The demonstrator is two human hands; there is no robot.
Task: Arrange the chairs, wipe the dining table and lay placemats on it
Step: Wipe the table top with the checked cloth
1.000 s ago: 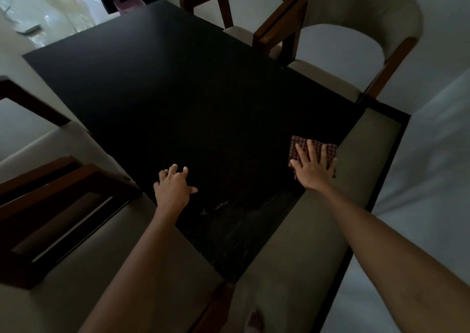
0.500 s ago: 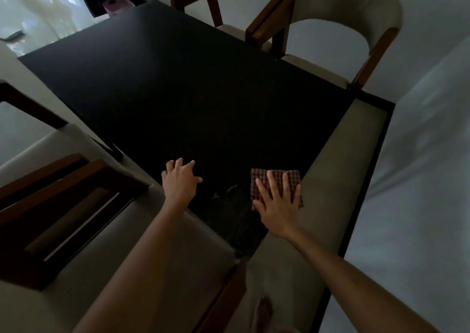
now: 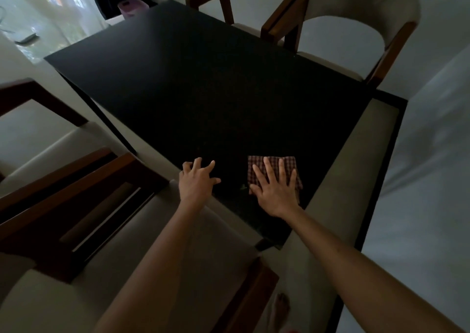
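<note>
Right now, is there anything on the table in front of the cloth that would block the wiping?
Nothing visible. The right hand presses flat on the cloth, and the dark table beyond it shows no objects. The left hand rests beside it.

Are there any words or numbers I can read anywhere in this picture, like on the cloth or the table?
No words or numbers can be read anywhere.
The checked cloth under the right hand shows only a pattern, no text.
The black table carries no label.
The pink thing past the far end of the table is too blurred to show any writing.
</note>
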